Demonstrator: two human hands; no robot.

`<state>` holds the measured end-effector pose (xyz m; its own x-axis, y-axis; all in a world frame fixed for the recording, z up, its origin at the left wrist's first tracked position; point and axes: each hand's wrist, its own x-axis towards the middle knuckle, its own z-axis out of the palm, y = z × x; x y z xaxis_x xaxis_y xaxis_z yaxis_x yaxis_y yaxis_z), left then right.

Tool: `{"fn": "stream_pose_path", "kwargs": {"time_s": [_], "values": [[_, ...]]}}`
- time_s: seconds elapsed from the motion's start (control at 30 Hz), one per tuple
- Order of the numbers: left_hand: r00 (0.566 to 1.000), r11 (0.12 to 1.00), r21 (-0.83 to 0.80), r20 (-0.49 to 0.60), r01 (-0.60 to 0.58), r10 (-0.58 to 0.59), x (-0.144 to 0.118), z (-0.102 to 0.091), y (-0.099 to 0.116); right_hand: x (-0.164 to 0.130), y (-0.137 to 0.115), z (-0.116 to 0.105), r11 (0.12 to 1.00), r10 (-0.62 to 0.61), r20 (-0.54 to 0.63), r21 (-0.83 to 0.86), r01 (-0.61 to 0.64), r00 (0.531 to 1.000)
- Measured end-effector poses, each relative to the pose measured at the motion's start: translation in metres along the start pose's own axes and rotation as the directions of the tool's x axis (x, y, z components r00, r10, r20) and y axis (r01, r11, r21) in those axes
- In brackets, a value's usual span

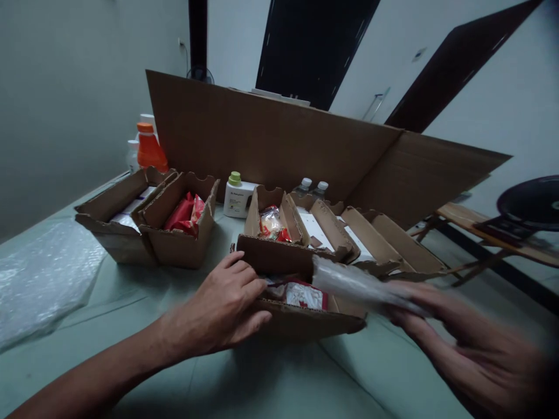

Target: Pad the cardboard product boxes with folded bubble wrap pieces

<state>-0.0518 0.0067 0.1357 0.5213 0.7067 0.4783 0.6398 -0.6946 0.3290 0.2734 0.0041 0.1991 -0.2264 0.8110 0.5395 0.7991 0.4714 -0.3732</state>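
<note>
The cardboard box [305, 323] sits under my left hand [227, 308], fingers spread flat on its near edge; my right hand [441, 326], blurred, pinches a plastic sheet [353, 285] above it.

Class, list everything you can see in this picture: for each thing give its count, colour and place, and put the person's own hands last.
open cardboard boxes: about six, brown, in a row across the table
nearest cardboard box: one, brown, front centre, red and white packet inside
red packets: a few, in the second box from the left
large cardboard sheet: one, brown, standing behind the boxes
white bottle with green cap: one, behind the boxes
orange bottle: one, back left
small clear bottles with white caps: two, behind the middle boxes
bubble wrap: one sheet, clear, left on the table
table: one, pale green
clear plastic wrap: one piece, blurred, in the right hand
left hand: on the nearest box's left side
right hand: blurred, holding the wrap
</note>
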Motion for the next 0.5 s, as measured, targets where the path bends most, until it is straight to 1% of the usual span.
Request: {"fn": "stream_pose_path", "kwargs": {"time_s": [0.07, 0.1, 0.17, 0.23, 0.3, 0.37, 0.4, 0.43, 0.47, 0.5], "values": [[0.999, 0.999, 0.026, -0.021, -0.025, 0.025, -0.002, 0.003, 0.0, 0.028, -0.014, 0.015, 0.993, -0.115, 0.099, 0.031, 0.112, 0.988], [0.999, 0.999, 0.035, -0.036, -0.035, 0.036, -0.003, 0.005, 0.0, 0.039, -0.02, 0.026, 0.988, -0.153, 0.159, 0.054, 0.146, 0.975], [0.997, 0.998, 0.038, -0.06, -0.042, 0.045, -0.005, 0.007, 0.0, 0.057, -0.027, 0.049, 0.984, -0.177, 0.286, 0.075, 0.162, 0.942], [0.996, 0.999, 0.038, -0.073, -0.038, 0.04, -0.004, 0.009, 0.0, 0.068, -0.032, 0.073, 0.986, -0.165, 0.429, 0.041, 0.163, 0.888], [0.995, 0.999, 0.033, -0.09, -0.033, 0.035, -0.004, 0.009, 0.0, 0.077, -0.036, 0.092, 0.982, -0.154, 0.561, -0.008, 0.191, 0.814], [0.994, 0.999, 0.024, -0.105, -0.031, 0.033, -0.003, 0.01, 0.0, 0.083, -0.038, 0.105, 0.967, -0.142, 0.653, -0.068, 0.245, 0.744], [0.993, 0.999, 0.019, -0.112, -0.031, 0.033, -0.002, 0.01, 0.0, 0.085, -0.039, 0.11, 0.956, -0.125, 0.684, -0.11, 0.271, 0.719], [0.993, 0.999, 0.014, -0.116, -0.031, 0.032, -0.002, 0.01, 0.001, 0.088, -0.04, 0.114, 0.945, -0.099, 0.7, -0.157, 0.287, 0.708], [0.992, 0.999, 0.01, -0.119, -0.03, 0.031, -0.001, 0.01, 0.0, 0.089, -0.04, 0.118, 0.935, -0.066, 0.695, -0.208, 0.288, 0.716], [0.992, 1.0, 0.007, -0.122, -0.03, 0.031, -0.001, 0.01, 0.0, 0.091, -0.041, 0.121, 0.929, -0.032, 0.671, -0.252, 0.269, 0.741]]}}
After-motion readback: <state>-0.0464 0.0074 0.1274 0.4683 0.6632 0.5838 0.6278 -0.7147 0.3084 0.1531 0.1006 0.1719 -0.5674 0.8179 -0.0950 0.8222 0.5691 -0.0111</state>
